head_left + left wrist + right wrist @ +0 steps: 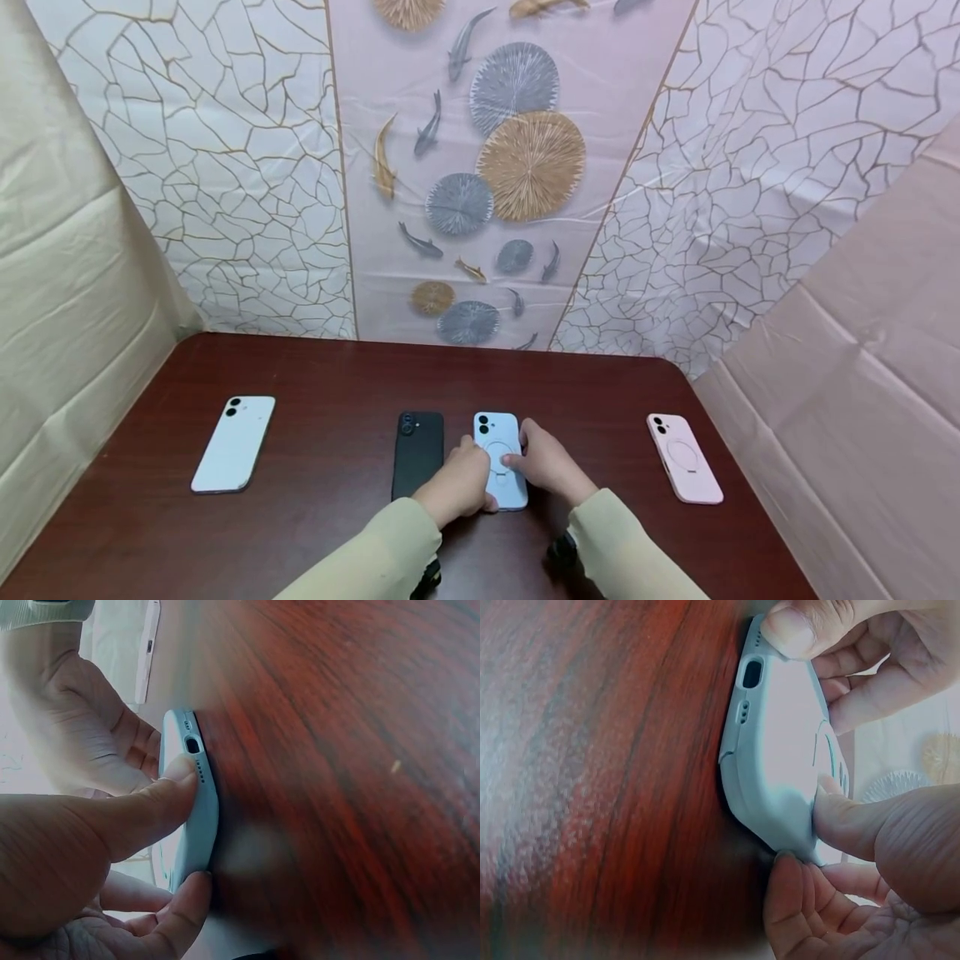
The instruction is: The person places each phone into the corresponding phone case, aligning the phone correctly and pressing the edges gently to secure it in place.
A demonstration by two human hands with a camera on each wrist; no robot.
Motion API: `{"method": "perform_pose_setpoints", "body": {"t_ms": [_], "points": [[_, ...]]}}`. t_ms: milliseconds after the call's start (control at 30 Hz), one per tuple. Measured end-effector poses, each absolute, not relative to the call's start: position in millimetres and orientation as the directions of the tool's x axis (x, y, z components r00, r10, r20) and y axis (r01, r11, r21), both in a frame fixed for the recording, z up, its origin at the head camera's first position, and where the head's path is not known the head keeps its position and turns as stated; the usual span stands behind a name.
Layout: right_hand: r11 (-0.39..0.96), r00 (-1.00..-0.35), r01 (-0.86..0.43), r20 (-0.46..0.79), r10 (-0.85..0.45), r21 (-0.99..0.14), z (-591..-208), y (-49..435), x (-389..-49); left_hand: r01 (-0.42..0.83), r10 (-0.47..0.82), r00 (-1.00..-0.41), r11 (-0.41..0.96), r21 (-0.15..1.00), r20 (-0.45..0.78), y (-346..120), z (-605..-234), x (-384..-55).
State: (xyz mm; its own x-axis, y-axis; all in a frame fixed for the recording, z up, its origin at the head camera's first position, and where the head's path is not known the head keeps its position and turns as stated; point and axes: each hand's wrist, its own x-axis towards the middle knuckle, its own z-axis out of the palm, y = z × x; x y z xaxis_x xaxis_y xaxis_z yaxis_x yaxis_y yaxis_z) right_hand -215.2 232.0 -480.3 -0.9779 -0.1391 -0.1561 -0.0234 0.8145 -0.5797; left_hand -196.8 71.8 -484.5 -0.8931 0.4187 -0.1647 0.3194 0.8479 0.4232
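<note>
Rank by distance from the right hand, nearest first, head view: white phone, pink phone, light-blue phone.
1. Light-blue phone: touching the right hand, on its left.
2. Pink phone: off to its right.
3. White phone: far left, past the black phone.

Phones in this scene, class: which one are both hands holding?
The light-blue phone, between the black phone and pink phone; the left hand and right hand grip only this one.

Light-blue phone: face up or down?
Face down. The light-blue phone shows its rear camera lenses and ring upward in head view.
</note>
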Motion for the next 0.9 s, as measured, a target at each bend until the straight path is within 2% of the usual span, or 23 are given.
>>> {"method": "perform_pose_setpoints", "body": {"t_ms": [633, 900], "points": [[0.82, -0.977, -0.034, -0.155, -0.149, -0.572, -482.4, 237.4, -210.8, 0.361, 0.455, -0.882, 0.819, 0.446, -0.121, 68.0, -488.7, -192.2], [0.827, -0.978, -0.044, -0.144, -0.15, -0.561, -484.7, 235.6, -210.7, 0.368, 0.453, -0.884, 0.828, 0.422, -0.116, 63.4, -488.4, -190.0]]}}
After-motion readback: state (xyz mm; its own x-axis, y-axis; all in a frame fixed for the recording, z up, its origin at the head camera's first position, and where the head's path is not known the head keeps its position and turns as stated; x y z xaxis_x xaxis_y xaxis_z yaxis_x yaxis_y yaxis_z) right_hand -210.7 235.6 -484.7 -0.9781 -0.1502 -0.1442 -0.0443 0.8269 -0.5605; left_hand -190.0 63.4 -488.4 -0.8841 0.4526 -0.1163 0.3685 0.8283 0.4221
